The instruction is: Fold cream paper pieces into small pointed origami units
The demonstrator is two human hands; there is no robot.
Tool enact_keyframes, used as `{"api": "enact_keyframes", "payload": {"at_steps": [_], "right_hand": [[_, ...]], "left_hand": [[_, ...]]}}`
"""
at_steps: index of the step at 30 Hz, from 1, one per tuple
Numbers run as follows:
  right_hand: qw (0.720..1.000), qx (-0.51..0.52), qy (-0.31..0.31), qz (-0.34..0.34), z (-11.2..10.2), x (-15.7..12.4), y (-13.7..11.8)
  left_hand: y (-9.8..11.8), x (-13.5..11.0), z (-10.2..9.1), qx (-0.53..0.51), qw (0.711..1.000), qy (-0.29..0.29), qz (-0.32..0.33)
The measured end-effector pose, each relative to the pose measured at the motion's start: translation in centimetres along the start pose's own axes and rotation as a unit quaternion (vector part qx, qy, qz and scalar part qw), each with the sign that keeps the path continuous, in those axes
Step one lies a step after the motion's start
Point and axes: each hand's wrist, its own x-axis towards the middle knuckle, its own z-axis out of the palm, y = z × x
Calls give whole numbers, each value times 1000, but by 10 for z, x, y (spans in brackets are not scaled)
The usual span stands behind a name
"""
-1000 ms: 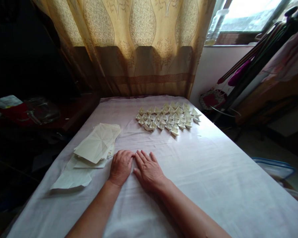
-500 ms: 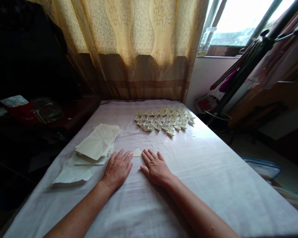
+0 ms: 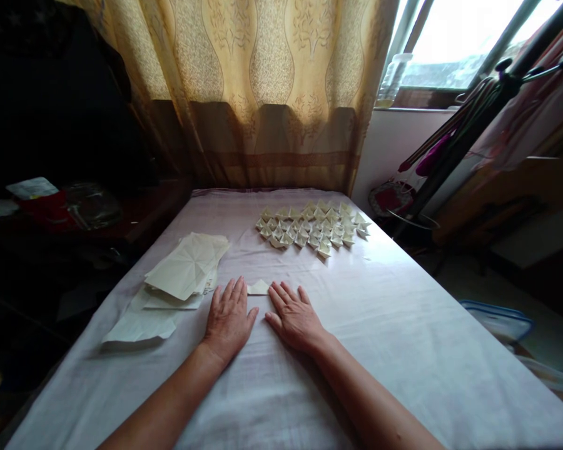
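Observation:
A small folded piece of cream paper (image 3: 258, 287) lies flat on the cloth-covered table (image 3: 380, 350), with a low peak along its far edge. My left hand (image 3: 228, 317) lies flat, palm down, its fingertips at the paper's left end. On the other side, my right hand (image 3: 294, 312) rests palm down with fingers spread, fingertips at the right end. Both ends of the paper are hidden under or behind the fingers. Left of my left hand is a pile of creased paper sheets (image 3: 182, 269).
Several folded paper boat-like shapes (image 3: 309, 226) stand in rows toward the far right of the table. A patterned curtain (image 3: 272, 75) hangs behind. To the right stands a dark coat rack (image 3: 478, 119); a glass jar (image 3: 91, 206) sits at the left on a dark surface.
My left hand has turned slightly and shifted right, its fingers now pointing more straight ahead. The right hand stays in place. The visible paper's outline has changed a little.

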Motion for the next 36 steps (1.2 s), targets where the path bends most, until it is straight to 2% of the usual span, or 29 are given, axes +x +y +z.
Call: {"api": "enact_keyframes", "payload": {"at_steps": [4, 8, 11, 21, 25, 28, 32, 36], "right_hand": [[1000, -5, 3, 6, 0, -1, -2], [1000, -7, -8, 9, -4, -2, -4], [1000, -7, -14, 10, -7, -2, -5], [1000, 1, 0, 5, -6, 0, -2], [999, 16, 40, -21, -18, 16, 11], [995, 46, 88, -18, -21, 34, 25], [984, 86, 148, -41, -7, 45, 39], [974, 110, 181, -75, 5, 40, 45]], "left_hand": [[-2, -4, -1, -9, 1000, 11, -5], [6, -1, 8, -51, 993, -22, 104], [9, 3, 14, -75, 986, -56, 136], [-25, -9, 12, -57, 991, -46, 113], [-30, 8, 3, -79, 990, -3, 116], [-28, 31, -3, -98, 988, -8, 119], [-23, 48, 1, -112, 990, 10, 86], [-21, 47, 12, -135, 988, 24, 68]]}}
